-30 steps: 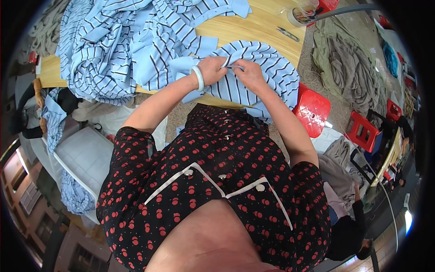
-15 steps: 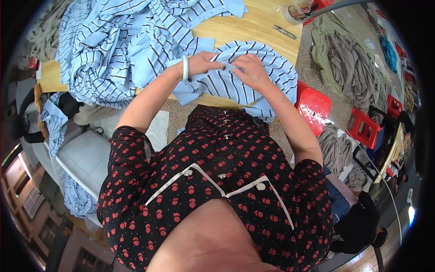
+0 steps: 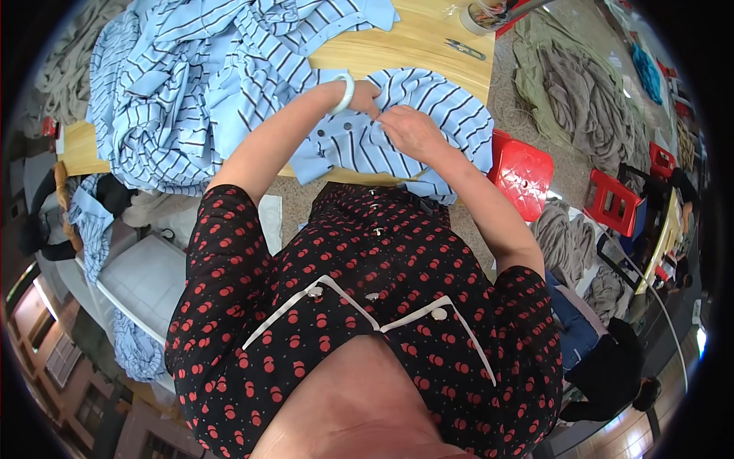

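A light blue knit garment (image 3: 451, 111) with dark stripes lies in front of me, its rounded end near the right table edge. Dark buttons (image 3: 348, 125) sit along its plain blue band. My left hand (image 3: 359, 98), below a pale bangle, is closed on the cloth just above the buttons, its fingertips partly hidden. My right hand (image 3: 413, 131) comes in from the right with its fingers pinched on the same band. Both sets of fingertips meet there. A heap of similar striped garments (image 3: 164, 107) fills the left of the table.
Thread snips (image 3: 465, 49) lie at the back right of the wooden table (image 3: 390, 47), near a tool cup (image 3: 486, 15). A red stool (image 3: 521, 172) stands off the right edge. Grey-brown cloth (image 3: 581, 99) is heaped on the floor beyond. A white bin (image 3: 145, 268) is at lower left.
My left hand has moved right and up along the band, uncovering two buttons. My right hand has shifted slightly, and the fingertips have come together. The whole view has moved a little.
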Motion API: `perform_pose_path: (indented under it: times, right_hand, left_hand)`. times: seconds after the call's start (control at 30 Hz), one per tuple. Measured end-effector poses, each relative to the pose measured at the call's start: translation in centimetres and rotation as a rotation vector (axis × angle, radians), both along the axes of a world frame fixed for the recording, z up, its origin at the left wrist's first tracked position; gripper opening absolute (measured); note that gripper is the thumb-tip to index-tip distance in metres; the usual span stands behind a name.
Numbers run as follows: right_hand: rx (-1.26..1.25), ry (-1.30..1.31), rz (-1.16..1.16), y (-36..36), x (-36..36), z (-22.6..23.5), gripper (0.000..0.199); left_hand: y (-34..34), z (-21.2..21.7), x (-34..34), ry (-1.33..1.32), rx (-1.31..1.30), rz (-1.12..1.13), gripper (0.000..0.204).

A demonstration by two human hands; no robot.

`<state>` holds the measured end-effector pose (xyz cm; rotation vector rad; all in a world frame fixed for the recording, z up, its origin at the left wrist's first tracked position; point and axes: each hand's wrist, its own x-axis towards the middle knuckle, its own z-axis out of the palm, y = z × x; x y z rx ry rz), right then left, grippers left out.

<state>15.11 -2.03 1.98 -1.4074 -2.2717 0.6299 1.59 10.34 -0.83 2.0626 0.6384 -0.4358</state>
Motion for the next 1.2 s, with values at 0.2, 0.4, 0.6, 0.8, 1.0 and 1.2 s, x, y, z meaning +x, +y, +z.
perform_pose_path:
  times: [0.2,0.4,0.6,0.8,1.0,1.2]
  right_hand:
    - [-0.066,0.018,-0.068,-0.3,-0.1,1.2,0.011]
    - [-0.072,0.032,-0.05,-0.9,-0.2,1.0,0.01]
    - [-0.037,0.064,-0.057,-1.3,0.4,0.6,0.011]
    - [-0.091,0.089,-0.113,-0.9,0.6,0.9,0.01]
    - [-0.102,0.17,-0.111,-1.4,0.7,0.8,0.012]
    - [-0.11,0.186,-0.172,-1.9,1.6,0.8,0.01]
  left_hand:
    - [-0.9,-2.2,0.7,0.088,-0.193,0.088,0.048]
    - [-2.0,-3.2,0.6,0.026,-0.164,0.025,0.044]
    - [-3.8,-4.3,0.1,-0.176,-0.08,0.219,0.041]
    - [-3.8,1.3,-1.3,-0.262,-0.075,0.351,0.029]
    - [-3.7,0.5,-1.5,-0.228,-0.04,0.091,0.027]
    - [-4.9,-0.2,-0.5,-0.18,0.095,0.18,0.027]
